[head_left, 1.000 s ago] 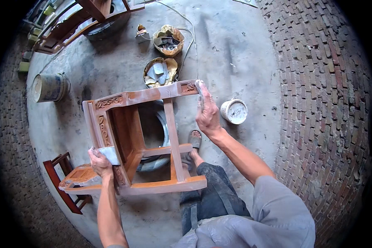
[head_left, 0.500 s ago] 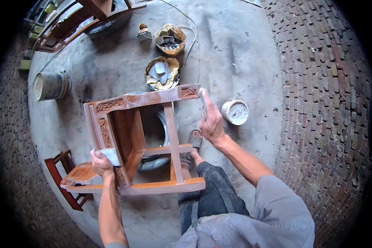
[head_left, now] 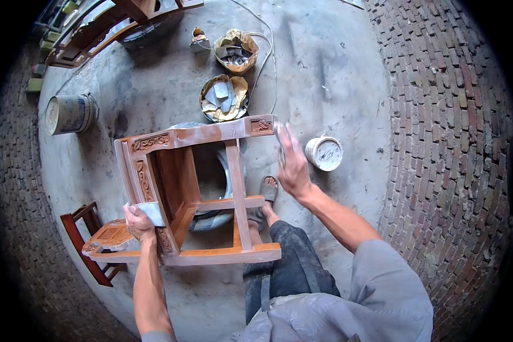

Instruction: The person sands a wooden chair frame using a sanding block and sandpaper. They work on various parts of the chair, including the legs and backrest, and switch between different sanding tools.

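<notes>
A carved wooden chair [head_left: 211,135], coated with pale dust, lies tipped over on a tyre [head_left: 227,188]. My left hand [head_left: 139,223] grips its carved side and is closed on a pale flat sheet, apparently sandpaper [head_left: 152,213], held between thumb and fingers. My right hand [head_left: 293,165] is at the end of the chair's upper right leg, beside its carved square. Its fingers point away from me and are partly smeared by motion. A thin grey edge, seemingly another piece of sandpaper, shows along the palm side, against the leg end; most of it is hidden.
A white bucket [head_left: 327,154] stands right of my right hand. Beyond the chair are two paper-lined containers, one with grey sheets [head_left: 224,97], the other with scraps [head_left: 234,54]. A cable [head_left: 274,68] runs past them. Another bucket [head_left: 68,115] lies at left; more furniture [head_left: 91,34] stands far left.
My right hand has shifted slightly along the leg end, its fingers blurred. The left hand keeps its hold. The whole view has moved a little.
</notes>
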`<control>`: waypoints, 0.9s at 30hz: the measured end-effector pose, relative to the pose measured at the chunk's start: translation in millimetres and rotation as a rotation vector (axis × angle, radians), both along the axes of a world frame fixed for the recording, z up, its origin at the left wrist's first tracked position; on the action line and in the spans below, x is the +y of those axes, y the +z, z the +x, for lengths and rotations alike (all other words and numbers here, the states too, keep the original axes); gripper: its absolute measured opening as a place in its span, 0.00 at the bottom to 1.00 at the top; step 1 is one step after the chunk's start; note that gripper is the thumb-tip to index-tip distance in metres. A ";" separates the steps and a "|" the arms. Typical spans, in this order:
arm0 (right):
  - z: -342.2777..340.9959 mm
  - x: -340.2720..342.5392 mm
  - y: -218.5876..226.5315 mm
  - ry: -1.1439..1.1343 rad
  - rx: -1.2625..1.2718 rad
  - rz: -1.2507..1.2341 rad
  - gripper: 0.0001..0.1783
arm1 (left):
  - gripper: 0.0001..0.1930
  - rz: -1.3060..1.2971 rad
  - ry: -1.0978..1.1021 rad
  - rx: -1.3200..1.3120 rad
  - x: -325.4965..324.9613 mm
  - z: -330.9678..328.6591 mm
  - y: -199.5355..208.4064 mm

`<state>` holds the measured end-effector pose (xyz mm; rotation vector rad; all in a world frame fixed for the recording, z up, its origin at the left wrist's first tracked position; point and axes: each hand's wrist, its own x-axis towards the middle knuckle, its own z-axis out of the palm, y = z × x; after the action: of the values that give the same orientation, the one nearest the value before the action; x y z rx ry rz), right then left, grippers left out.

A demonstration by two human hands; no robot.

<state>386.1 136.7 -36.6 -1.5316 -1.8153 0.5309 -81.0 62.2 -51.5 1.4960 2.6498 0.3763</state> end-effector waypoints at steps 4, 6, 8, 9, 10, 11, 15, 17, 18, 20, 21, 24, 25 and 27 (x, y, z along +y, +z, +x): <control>10.8 13.4 15.8 0.094 -0.145 0.054 0.42 | 0.24 0.051 -0.006 -0.011 1.0 2.5 2.9; 14.5 38.9 6.7 0.165 -0.259 0.072 0.44 | 0.23 0.052 -0.034 -0.010 3.3 1.9 -3.7; 23.2 40.2 14.3 0.238 -0.310 0.053 0.44 | 0.22 0.055 -0.039 0.003 0.5 -5.3 -4.2; 24.6 38.8 17.8 0.246 -0.322 0.043 0.44 | 0.22 0.054 -0.033 0.005 -0.7 -3.7 -2.5; 24.4 38.6 21.0 0.253 -0.334 0.033 0.43 | 0.22 0.054 -0.027 0.007 -1.3 -2.4 -1.8; 16.2 42.8 19.6 0.242 -0.304 0.098 0.44 | 0.22 0.048 -0.028 0.003 -0.8 -2.8 -3.5; 6.1 60.0 23.2 0.378 -0.433 0.095 0.42 | 0.22 0.010 -0.020 0.002 -1.1 -1.9 -2.1; 26.2 55.8 26.7 0.350 -0.389 0.100 0.40 | 0.21 0.012 -0.001 0.005 -1.0 -0.2 -0.7; 32.7 52.6 31.3 0.330 -0.397 0.081 0.40 | 0.21 0.020 0.011 0.014 -1.2 4.6 2.2; 16.7 52.3 26.1 0.330 -0.366 0.080 0.40 | 0.21 0.016 0.017 0.015 -2.0 7.8 1.6; 4.7 54.6 25.5 0.331 -0.345 0.082 0.39 | 0.21 0.007 0.009 0.012 -0.3 7.8 1.2; -10.3 68.5 24.7 0.424 -0.351 0.136 0.37 | 0.21 0.017 -0.007 0.017 2.6 7.4 -0.2; -11.0 66.6 26.5 0.416 -0.357 0.121 0.37 | 0.21 0.025 -0.011 0.022 2.6 5.6 -0.2; -5.5 60.5 31.5 0.400 -0.375 0.089 0.37 | 0.20 0.007 -0.007 0.036 4.2 3.5 2.3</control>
<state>380.6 197.2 -5.1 -1.2712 -2.4249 0.3522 -77.5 66.3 -49.2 1.5274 2.6727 0.3626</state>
